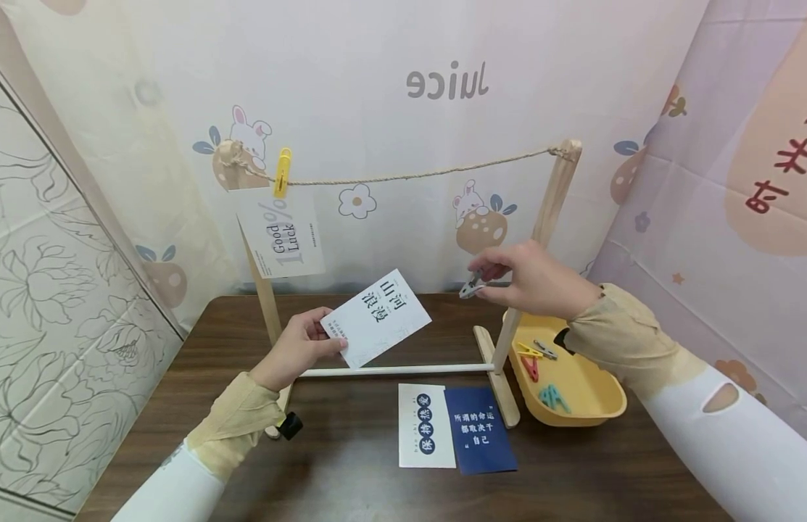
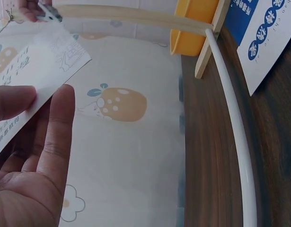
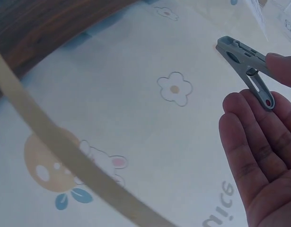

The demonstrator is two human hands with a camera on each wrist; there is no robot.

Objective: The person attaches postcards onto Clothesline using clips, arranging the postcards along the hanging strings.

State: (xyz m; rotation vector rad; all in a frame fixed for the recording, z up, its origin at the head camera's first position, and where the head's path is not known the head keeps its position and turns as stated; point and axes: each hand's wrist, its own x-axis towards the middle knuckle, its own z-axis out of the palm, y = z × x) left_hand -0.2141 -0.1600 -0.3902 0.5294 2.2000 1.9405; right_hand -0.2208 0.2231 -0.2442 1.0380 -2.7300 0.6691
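My left hand [image 1: 304, 345] pinches a white card [image 1: 385, 326] with dark lettering by its lower left corner, thumb in front and fingers behind. The card is tilted and held in the air below the twine line [image 1: 410, 176]. To its right, my right hand [image 1: 530, 279] holds a grey clothespin [image 1: 470, 285] between thumb and fingers. In the right wrist view the clothespin [image 3: 247, 68] has its handles between thumb and fingertips, with nothing in its tip. On the line's left end a yellow clothespin [image 1: 282, 172] holds a "Good Luck" card [image 1: 279, 235].
The wooden frame's right post [image 1: 549, 196] stands beside a yellow basket [image 1: 599, 402] holding several clothespins. A white rod [image 1: 403, 370] joins the frame's feet low down. On the table lie a white card [image 1: 412, 457] and a blue card [image 1: 484, 460]. A printed curtain hangs behind.
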